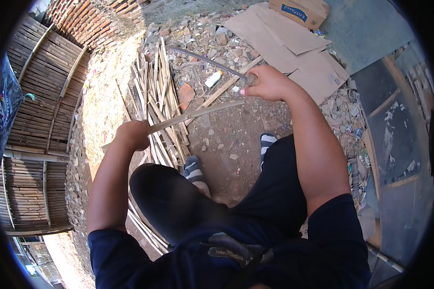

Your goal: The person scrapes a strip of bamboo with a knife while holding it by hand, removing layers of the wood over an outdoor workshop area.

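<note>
My left hand (134, 135) is closed around a flat bamboo strip (197, 114), which points up to the right over the dirt between my knees. In my right hand (269, 83) is one end of a long, thin, dark blade-like tool (208, 60); its other end reaches away to the upper left. What grip or handle it has is hidden by my fingers. The blade-like tool and the strip are apart. Beyond the strip, to the left, lies a loose pile of split bamboo strips (154, 91) on the ground.
A white bottle with a yellow cap (213, 79) and a reddish tile piece (185, 96) lie among rubble. Flattened cardboard (284, 36) and a cardboard box (301, 11) are at the far right. Bamboo panels (46, 89) stand left; dark boards (395, 125) lie right.
</note>
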Motion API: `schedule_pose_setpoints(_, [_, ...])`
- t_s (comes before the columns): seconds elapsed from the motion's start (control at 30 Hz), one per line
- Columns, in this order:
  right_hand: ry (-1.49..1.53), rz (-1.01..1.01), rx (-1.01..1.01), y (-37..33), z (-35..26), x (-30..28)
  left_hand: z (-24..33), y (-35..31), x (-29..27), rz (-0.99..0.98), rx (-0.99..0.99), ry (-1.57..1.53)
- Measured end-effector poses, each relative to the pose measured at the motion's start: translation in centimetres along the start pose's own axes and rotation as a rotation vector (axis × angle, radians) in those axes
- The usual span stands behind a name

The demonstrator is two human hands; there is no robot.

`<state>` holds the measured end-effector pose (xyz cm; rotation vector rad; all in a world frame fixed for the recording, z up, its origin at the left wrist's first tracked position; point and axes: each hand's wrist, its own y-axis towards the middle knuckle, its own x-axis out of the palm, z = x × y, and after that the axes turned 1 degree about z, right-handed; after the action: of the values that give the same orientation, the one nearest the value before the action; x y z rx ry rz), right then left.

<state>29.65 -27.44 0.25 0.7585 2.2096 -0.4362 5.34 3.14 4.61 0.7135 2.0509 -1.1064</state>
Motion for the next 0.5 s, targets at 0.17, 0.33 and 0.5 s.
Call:
schedule_pose_setpoints(0.17, [0.009, -0.025, 0.006, -0.2, -1.0, 0.1, -3.9, -3.0, -3.8, 0.090, -0.064, -0.005])
schedule_pose_setpoints(0.33, [-0.021, 0.044, -0.001, 0.1, -0.5, 1.4, -4.4, -5.5, -6.6, 0.335, -0.095, -0.126])
schedule_pose_setpoints(0.5, [0.005, 0.064, 0.038, -0.8, -1.1, 1.8, -4.4, -6.5, -7.7, 0.664, -0.013, -0.472])
